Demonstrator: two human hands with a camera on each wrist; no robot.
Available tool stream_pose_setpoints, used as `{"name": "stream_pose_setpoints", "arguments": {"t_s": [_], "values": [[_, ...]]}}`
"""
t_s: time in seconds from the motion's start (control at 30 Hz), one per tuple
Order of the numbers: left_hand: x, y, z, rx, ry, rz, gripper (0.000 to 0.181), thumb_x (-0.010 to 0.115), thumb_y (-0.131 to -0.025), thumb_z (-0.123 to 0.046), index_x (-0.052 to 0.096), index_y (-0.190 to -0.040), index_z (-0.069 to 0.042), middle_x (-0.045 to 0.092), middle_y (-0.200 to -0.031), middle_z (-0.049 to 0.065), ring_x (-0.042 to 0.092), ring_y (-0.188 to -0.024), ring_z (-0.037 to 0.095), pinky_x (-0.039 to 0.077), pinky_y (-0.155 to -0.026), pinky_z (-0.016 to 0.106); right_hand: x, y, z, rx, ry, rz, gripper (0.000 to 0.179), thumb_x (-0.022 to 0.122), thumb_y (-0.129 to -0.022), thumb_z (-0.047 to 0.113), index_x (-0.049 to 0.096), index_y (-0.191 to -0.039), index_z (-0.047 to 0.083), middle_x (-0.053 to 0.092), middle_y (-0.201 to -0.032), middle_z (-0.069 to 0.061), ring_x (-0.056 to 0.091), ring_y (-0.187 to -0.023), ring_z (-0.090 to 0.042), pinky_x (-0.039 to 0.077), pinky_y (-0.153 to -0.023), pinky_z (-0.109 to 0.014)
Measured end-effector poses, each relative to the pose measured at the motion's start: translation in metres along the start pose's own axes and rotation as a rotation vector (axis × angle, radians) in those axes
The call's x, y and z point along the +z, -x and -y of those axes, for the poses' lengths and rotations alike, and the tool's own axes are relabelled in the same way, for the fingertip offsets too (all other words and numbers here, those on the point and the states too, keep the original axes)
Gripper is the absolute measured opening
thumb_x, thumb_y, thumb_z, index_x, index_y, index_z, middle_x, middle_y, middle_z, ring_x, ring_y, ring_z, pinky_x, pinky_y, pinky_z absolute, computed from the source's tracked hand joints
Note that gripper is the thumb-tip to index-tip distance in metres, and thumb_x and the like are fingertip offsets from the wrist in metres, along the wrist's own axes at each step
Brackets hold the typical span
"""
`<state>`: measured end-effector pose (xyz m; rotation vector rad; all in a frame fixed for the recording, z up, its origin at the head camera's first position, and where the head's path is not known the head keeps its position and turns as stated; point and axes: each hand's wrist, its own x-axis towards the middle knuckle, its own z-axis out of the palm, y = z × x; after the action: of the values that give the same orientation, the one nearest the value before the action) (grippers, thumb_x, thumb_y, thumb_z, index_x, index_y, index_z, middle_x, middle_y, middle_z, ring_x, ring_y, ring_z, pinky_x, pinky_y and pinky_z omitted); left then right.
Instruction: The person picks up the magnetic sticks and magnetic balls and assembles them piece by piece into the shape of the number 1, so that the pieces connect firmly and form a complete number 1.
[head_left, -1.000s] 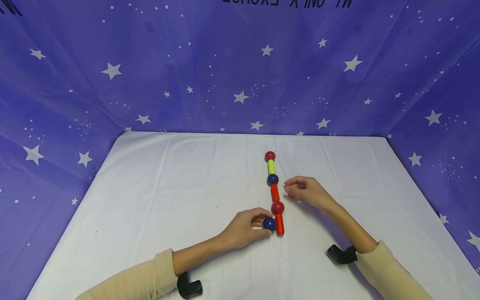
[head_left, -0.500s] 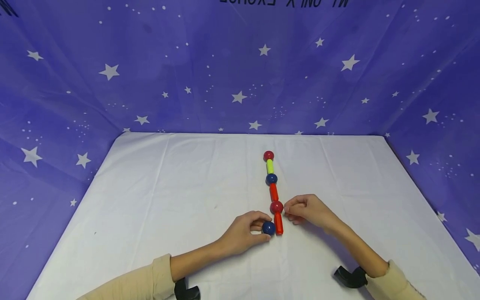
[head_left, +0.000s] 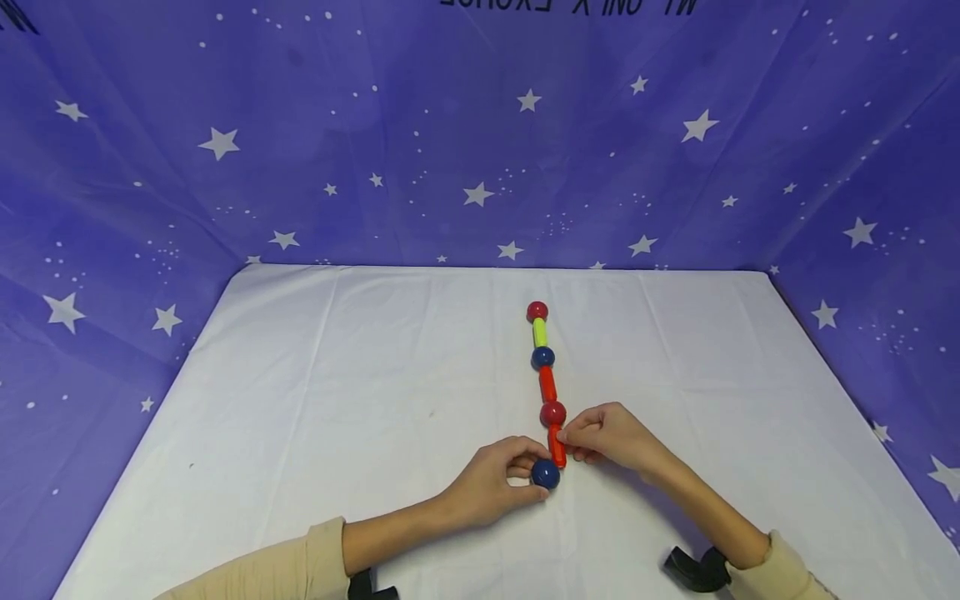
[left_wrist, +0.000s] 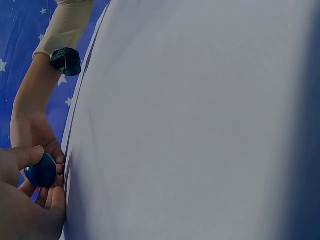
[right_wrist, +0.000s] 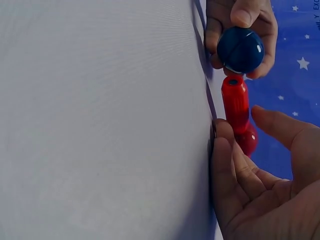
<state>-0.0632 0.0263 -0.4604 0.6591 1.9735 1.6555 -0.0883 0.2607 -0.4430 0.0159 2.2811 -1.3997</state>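
A blue ball (head_left: 545, 474) is pinched between thumb and fingers of my left hand (head_left: 491, 487), right at the near end of a red rod (head_left: 557, 447). My right hand (head_left: 618, 437) has its thumb and fingertips on either side of that same rod, seen close up in the right wrist view, where the rod's end (right_wrist: 234, 81) faces the ball (right_wrist: 240, 50). Beyond the rod, a line runs away from me: a red ball (head_left: 553, 413), another red rod (head_left: 548, 384), a second blue ball (head_left: 543, 358), a yellow-green rod (head_left: 540, 332) and a far red ball (head_left: 537, 311).
A white cloth (head_left: 390, 358) covers the table. Purple-blue star-printed fabric (head_left: 480, 142) rises behind it and along both sides. Black wrist-worn pieces (head_left: 697, 570) sit below the beige sleeves.
My right hand has come down along the line from beside the far blue ball to the nearest red rod. My left hand has brought its blue ball nearer to me, to that rod's end.
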Motion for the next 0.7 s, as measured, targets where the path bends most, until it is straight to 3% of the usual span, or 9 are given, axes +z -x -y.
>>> {"name": "stream_pose_setpoints", "arguments": {"t_s": [0.33, 0.7], "values": [[0.0055, 0.0024, 0.0033, 0.063, -0.003, 0.011, 0.038, 0.080, -0.082, 0.002, 0.064, -0.117, -0.005, 0.057, -0.107, -0.003, 0.063, -0.097, 0.008, 0.051, -0.090, 0.021, 0.0032, 0.0002, 0.0004, -0.012, 0.043, -0.018, 0.024, 0.076, -0.089, 0.025, 0.076, -0.087, 0.001, 0.067, -0.068, -0.004, 0.060, -0.063, -0.016, 0.053, -0.057, -0.027], [0.0080, 0.0027, 0.0012, 0.072, -0.045, 0.032, 0.038, 0.081, -0.083, -0.002, 0.064, -0.117, -0.007, 0.059, -0.108, -0.005, 0.061, -0.097, 0.007, 0.051, -0.091, 0.022, 0.0037, -0.0018, -0.0011, -0.030, 0.030, 0.004, 0.023, 0.076, -0.090, 0.023, 0.076, -0.086, 0.000, 0.068, -0.070, -0.004, 0.062, -0.064, -0.017, 0.056, -0.060, -0.028]]}}
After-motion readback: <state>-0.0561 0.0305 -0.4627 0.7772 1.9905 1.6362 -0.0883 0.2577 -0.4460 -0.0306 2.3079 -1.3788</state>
